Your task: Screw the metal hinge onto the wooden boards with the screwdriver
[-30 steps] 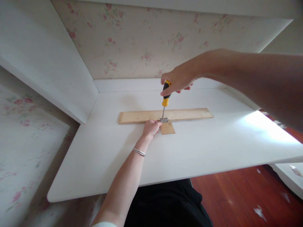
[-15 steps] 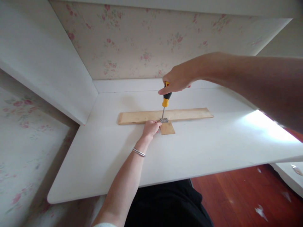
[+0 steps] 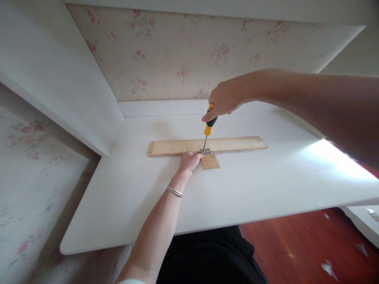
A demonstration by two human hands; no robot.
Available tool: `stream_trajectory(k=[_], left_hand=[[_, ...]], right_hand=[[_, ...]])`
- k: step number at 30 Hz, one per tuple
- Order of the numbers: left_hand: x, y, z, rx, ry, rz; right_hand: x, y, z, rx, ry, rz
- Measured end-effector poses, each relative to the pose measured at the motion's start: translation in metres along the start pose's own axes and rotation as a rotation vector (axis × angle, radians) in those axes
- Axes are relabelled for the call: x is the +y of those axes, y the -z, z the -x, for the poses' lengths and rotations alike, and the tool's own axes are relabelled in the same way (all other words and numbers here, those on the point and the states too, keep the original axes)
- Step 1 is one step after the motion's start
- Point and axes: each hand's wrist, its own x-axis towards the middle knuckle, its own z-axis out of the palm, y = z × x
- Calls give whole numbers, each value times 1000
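A long wooden strip [image 3: 237, 143] lies across the white table [image 3: 237, 189], with a small wooden piece [image 3: 211, 162] against its near edge. A small metal hinge [image 3: 206, 151] joins the two. My right hand [image 3: 223, 98] is closed round the yellow-and-black handle of a screwdriver [image 3: 209, 128], which stands nearly upright with its tip on the hinge. My left hand [image 3: 189, 161], a bangle on its wrist, has its fingers curled and pressed against the wood just left of the hinge.
White side panels rise at the left [image 3: 59, 75] and right, and a floral back wall [image 3: 189, 59] closes the far side. The table's front edge is near my body. A red wooden floor [image 3: 296, 244] lies at the lower right.
My right hand has turned slightly on the screwdriver handle and shifted a little right; the tip stays on the hinge. My left hand has not moved.
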Motion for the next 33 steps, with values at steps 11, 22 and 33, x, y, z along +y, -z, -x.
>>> stream_trajectory(k=[11, 22, 33], left_hand=[[-3, 0, -2, 11, -7, 13], [-3, 0, -3, -2, -15, 3], [-1, 0, -2, -13, 8, 25]], right_hand=[[-10, 6, 7, -102, 48, -33], [-11, 7, 3, -191, 62, -3], [-16, 8, 8, -173, 47, -15]])
